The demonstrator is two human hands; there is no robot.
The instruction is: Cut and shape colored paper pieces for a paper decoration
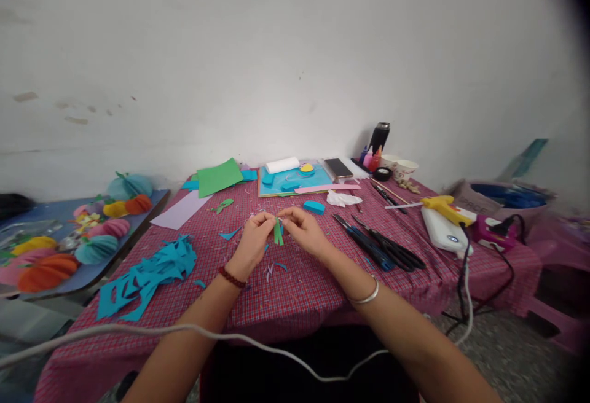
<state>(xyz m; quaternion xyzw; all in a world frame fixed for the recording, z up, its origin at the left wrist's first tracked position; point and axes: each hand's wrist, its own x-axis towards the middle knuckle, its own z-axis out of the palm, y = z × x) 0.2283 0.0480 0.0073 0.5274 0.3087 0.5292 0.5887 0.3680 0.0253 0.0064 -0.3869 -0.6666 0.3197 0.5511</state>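
Between my two hands hangs a small piece of green paper cut into narrow strips (pixel 278 233). My left hand (pixel 256 235) pinches its upper end with thumb and forefinger. From the other side, my right hand (pixel 304 228) closes its fingertips at the same top end. What exactly sits between the fingertips is too small to make out. Paper scraps (pixel 270 272) lie on the checked cloth (pixel 295 292) beneath. A blue paper piece (pixel 314 207) rests just beyond my right hand, and green paper leaves (pixel 225 205) lie beyond my left.
Scissors (pixel 391 244) and a cutter (pixel 366 243) lie right of my hands. A yellow glue gun (pixel 441 207) rests on a white power bank (pixel 445 231). Blue paper offcuts (pixel 157 268) are heaped at left. A white cable (pixel 258 349) crosses low in front. Paper pumpkins (pixel 48 271) fill the left table.
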